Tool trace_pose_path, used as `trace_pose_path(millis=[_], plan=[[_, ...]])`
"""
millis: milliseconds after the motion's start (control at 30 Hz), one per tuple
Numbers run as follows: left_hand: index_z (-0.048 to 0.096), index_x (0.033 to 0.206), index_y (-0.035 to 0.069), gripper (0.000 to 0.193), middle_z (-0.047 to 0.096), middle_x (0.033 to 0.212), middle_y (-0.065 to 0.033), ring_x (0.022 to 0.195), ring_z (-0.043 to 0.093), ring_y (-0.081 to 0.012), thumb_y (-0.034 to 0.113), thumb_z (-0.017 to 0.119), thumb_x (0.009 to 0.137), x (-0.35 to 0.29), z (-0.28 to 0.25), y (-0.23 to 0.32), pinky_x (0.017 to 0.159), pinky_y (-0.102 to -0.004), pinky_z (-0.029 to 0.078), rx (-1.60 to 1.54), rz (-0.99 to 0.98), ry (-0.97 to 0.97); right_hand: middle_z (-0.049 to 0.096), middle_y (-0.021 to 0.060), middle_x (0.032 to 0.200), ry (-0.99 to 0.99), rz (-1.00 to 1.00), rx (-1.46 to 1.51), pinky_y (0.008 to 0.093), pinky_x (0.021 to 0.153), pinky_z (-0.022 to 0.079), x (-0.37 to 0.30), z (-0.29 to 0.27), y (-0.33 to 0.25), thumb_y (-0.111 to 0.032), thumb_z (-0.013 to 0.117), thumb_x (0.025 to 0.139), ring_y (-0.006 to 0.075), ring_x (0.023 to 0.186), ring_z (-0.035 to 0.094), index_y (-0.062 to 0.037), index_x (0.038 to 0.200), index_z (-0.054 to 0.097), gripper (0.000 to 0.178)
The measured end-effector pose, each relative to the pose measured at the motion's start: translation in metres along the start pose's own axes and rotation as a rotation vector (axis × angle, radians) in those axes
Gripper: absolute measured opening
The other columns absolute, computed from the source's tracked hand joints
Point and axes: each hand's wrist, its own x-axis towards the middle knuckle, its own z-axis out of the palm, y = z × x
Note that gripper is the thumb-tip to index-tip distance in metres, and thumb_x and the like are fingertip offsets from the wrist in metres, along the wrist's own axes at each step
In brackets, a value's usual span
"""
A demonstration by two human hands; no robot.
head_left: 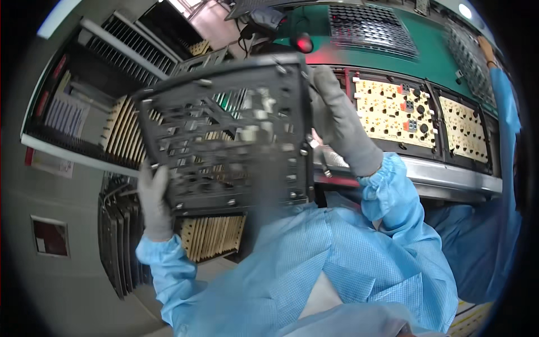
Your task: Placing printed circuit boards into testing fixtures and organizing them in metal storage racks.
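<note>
In the head view, the gloved left hand (152,205) is gripping the lower left corner of a dark perforated carrier frame (230,132), while the gloved right hand (337,121) is clasping its right edge; the frame is hanging tilted between them, above a rack of slotted boards (210,236).

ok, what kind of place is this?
Likely an electronics assembly line. Gloved left hand and right hand hold a dark slotted carrier frame; yellow circuit panels sit on a conveyor rail, with more boards racked upright.
</note>
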Motion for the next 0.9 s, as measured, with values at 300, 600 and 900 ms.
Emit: trace_pose_path(millis=[300,600,900], plan=[[0.043,0.136,-0.011,0.043,0.05,0.132,-0.0193,0.115,0.054,-0.0248,0.01,0.048,0.1,0.072,-0.006,-0.078,0.099,-0.0315,0.041,0.127,0.275,-0.239,0.065,0.0014,0.095,-0.438,0.854,-0.647,0.0262,0.087,0.048,-0.053,-0.027,-0.056,-0.018,0.066,0.091,0.0087,0.093,0.058,-0.0019,0.093,0.059,0.017],[0.04,0.143,-0.003,0.046,0.046,0.139,-0.0177,0.124,0.05,-0.0233,0.023,0.041,0.104,0.095,0.049,-0.124,0.106,-0.0355,0.04,0.057,0.232,-0.305,0.059,0.007,0.1,0.262,0.305,0.515,0.033,0.075,0.049,-0.015,-0.074,-0.054,-0.066,0.046,0.093,0.0193,0.078,0.056,-0.0024,0.143,0.041,0.081],[0.051,0.126,-0.011,0.037,0.055,0.123,-0.0169,0.109,0.056,-0.0236,0.014,0.047,0.099,0.13,0.099,-0.124,0.094,-0.031,0.044,-0.008,-0.089,-0.483,0.048,0.0134,0.141,0.292,0.502,-0.662,0.0306,0.106,0.039,0.02,-0.077,-0.001,-0.014,0.065,0.093,0.0171,0.128,0.047,-0.0011,0.153,0.023,0.074]])
